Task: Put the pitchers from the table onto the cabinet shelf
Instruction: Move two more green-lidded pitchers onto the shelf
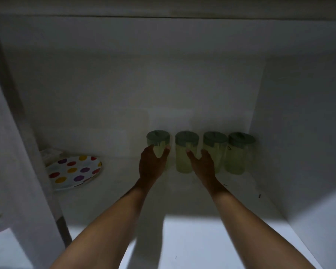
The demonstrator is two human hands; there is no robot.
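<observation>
The cabinet is dim and soft-focused; no writing can be read. At 9 o'clock a dotted plate (74, 171) sits partly hidden behind the door edge. Four pitchers stand in a row on the shelf (114, 200) at centre. The left hand (151, 166) clasps pitcher one (158, 142). The right hand (202, 164), fingers spread, touches pitcher two (184, 152), partly covering pitcher three (214, 146). Pitcher four (239, 154) nears the side wall at 3 o'clock.

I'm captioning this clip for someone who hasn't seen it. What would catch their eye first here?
A row of four pale pitchers with grey-green lids stands at the back right of the dim cabinet shelf. The left hand wraps the leftmost pitcher, and the right hand rests against the second pitcher. Off to the left lies a polka-dot plate, the only bright colour.
</observation>
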